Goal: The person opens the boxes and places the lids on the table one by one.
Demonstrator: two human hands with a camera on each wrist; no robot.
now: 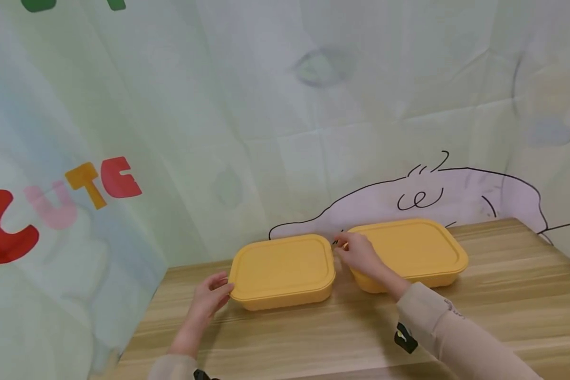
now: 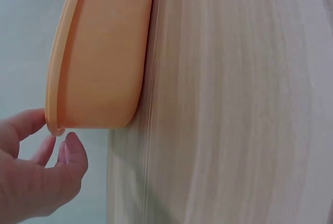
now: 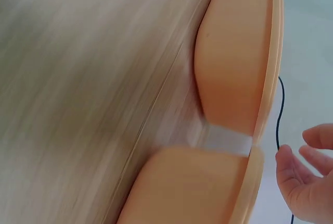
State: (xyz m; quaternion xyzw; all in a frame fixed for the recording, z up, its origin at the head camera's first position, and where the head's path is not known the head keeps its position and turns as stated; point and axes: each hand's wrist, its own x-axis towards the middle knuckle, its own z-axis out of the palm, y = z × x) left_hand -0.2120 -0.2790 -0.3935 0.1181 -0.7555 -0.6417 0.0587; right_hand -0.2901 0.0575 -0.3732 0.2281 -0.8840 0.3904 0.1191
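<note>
Two yellow lidded rectangular boxes stand side by side on a wooden table. My left hand is at the left end of the left box. In the left wrist view its forefinger meets the rim of that box, while the thumb lies apart, just below the corner. Over the narrow gap between the boxes is my right hand, its forearm crossing the front of the right box. Seen from the right wrist, the right hand has loosely bent fingers and nothing between them, beside the lid edges.
The wooden table extends in front of the boxes and to their right. Close behind them hangs a pale printed cloth with coloured letters on its left and a lilac cartoon figure.
</note>
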